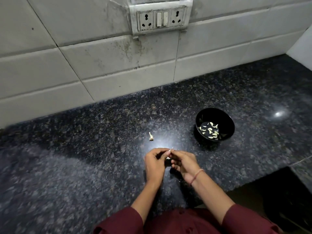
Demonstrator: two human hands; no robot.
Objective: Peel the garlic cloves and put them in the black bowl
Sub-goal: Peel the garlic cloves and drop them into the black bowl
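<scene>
a pale tiled wall point(67, 65) runs along the back, with a grubby socket panel point(161, 19) set into it. below it the dark speckled worktop point(84, 166) fills most of the view, shiny with lamp glare. a person in maroon sleeves point(121, 222) leans over its near edge. the left hand point(154, 163) and right hand point(184, 163) meet low over the middle of the worktop, each grip closed in a fingertip pinch on one small garlic clove point(168, 152) held between them. the black bowl point(224, 119) stands well apart, to the right and farther back, bare worktop between it and the hands, with peeled cloves point(210, 130) in its bottom. a thread band point(196, 176) circles the right wrist. a bare garlic stem point(151, 136) lies beyond the left hand.
</scene>
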